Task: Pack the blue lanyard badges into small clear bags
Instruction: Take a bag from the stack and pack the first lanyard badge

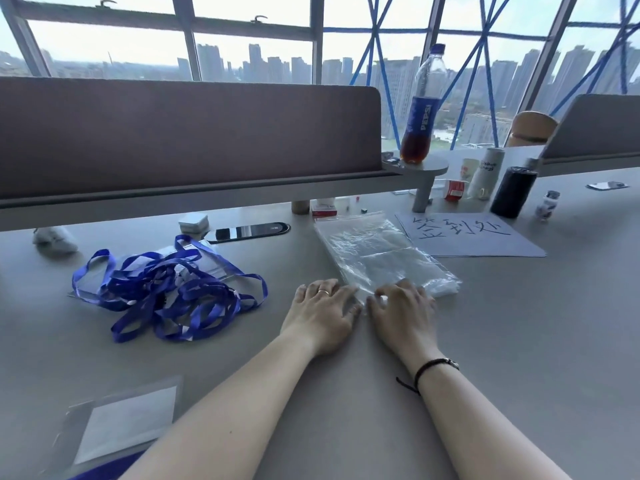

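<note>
Two tall windows point(242, 39) face my grey desk point(519, 341). I see tangled blue lanyard badges point(166, 289) left of the clear bags point(377, 252). My left hand point(322, 313) lies spread; right hand point(401, 310) curls at the bags' near edge, grip unclear.

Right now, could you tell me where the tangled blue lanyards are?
In the head view, the blue lanyards lie heaped on the table's left side, left of the left hand and in front of the black phone.

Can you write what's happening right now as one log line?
step: picking bag | left hand: on bags edge | right hand: fingering same edge | lanyards: tangled, untouched, left of hands
</note>
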`<state>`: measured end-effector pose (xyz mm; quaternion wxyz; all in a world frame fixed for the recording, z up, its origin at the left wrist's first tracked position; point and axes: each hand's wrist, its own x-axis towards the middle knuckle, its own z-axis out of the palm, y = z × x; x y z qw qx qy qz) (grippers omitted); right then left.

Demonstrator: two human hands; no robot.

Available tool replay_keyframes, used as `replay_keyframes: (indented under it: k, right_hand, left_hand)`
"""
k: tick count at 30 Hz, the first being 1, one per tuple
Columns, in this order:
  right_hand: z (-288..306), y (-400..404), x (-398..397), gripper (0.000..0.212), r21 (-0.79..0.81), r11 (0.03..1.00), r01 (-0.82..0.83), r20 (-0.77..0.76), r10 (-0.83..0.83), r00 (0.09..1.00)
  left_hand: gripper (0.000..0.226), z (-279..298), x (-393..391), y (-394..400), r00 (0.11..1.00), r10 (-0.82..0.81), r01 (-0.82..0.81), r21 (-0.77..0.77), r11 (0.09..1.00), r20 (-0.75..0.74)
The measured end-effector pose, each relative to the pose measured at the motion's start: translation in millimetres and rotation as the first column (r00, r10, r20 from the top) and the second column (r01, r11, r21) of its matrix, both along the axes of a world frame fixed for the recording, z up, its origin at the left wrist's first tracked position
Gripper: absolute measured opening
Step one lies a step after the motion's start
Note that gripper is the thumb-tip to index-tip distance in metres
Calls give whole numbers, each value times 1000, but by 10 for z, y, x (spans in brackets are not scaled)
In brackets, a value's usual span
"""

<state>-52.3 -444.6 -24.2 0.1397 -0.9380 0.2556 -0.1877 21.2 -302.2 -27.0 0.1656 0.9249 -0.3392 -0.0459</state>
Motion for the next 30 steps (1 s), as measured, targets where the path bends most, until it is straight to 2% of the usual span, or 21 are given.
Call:
replay_keyframes:
  k: [6,9,11,14,16,19,21,25,28,30]
  right_hand:
    - [-6,-94,50,23,49,997,60,62,-63,996]
    - [-19,-114,52,19,117,992,45,170,-65,983]
    - [-35,-116,39,14,147,989,-9,251,-29,967]
    - [-69,-49,19,3,90,988,-129,344,91,935]
    - [-67,49,-4,7,96,973,-211,370,161,915]
    - [-58,239,-31,14,96,921,-378,402,312,861]
    - [-42,378,-65,15,113,878,-466,404,387,829]
    - [-11,583,-143,17,184,837,-516,380,424,822]
    - [-7,590,-189,10,211,854,-476,344,391,854]
    - [3,559,-257,10,211,872,-442,314,368,875]
  left_hand:
    - [53,-31,26,-65,998,-19,19,-7,1000,53]
    - [55,-25,24,-65,999,-16,16,-17,1000,44]
    - [57,-8,24,-81,1000,-16,17,-26,1000,14]
    - [64,54,28,-70,997,-10,3,-88,996,-77]
    - [65,113,28,-53,987,22,-52,-184,982,-160]
    - [55,211,70,-14,907,116,-295,-414,861,-404]
    - [35,266,120,45,847,116,-412,-502,760,-519]
    - [19,396,187,245,728,78,-578,-548,604,-682]
    - [23,377,234,353,639,18,-652,-529,543,-769]
    - [32,346,238,401,612,-21,-670,-533,516,-790]
